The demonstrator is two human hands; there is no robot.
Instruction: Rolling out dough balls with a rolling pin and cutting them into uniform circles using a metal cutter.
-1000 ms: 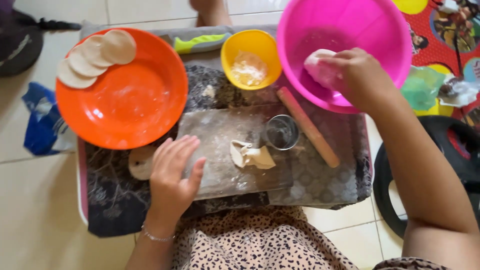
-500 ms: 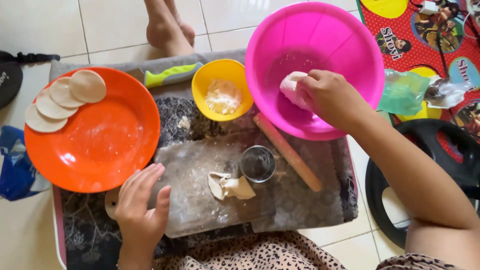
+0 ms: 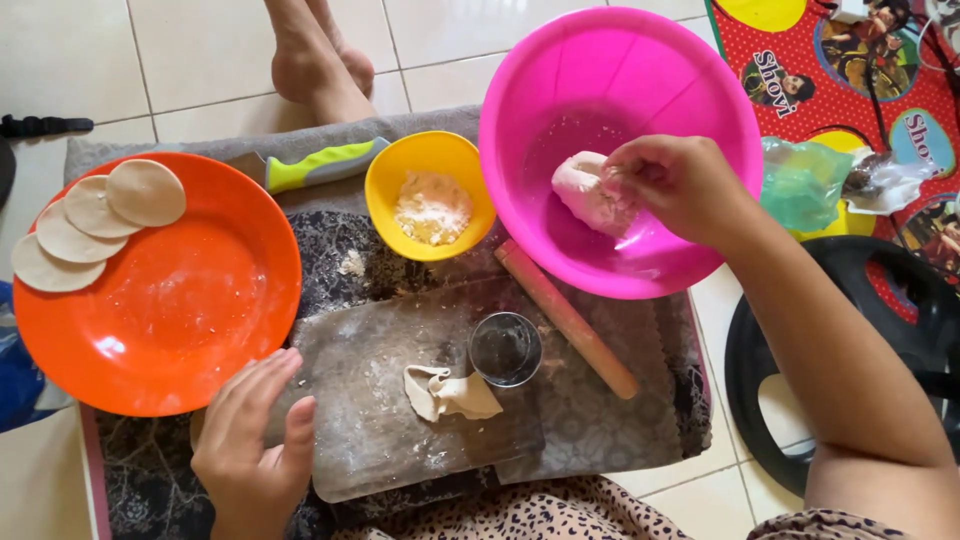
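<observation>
1. Over the last second the right hand [image 3: 680, 185] stays inside the big pink plastic bowl [image 3: 700, 90] at the upper right of the frame, and its grip on the white lump of dough [image 3: 590, 195] changes. A second ago the fingers wrapped over the top of the lump; now they work at its right end.
2. That shift reads as a piece being pinched off, while the lump rests on the bowl's floor.
3. The right fingers [image 3: 625, 165] are curled nearly closed, their tips pressed into the lump's upper right edge. The rest of the lump shows just left of them.
4. The left hand [image 3: 250, 440] remains at the lower left, flat and spread, holding nothing, palm down on the left edge of the floured grey rolling board [image 3: 370, 390].
5. At mid-frame a torn scrap of rolled dough [image 3: 450, 393] lies on the board, touching the small clear glass [image 3: 505, 348].
</observation>
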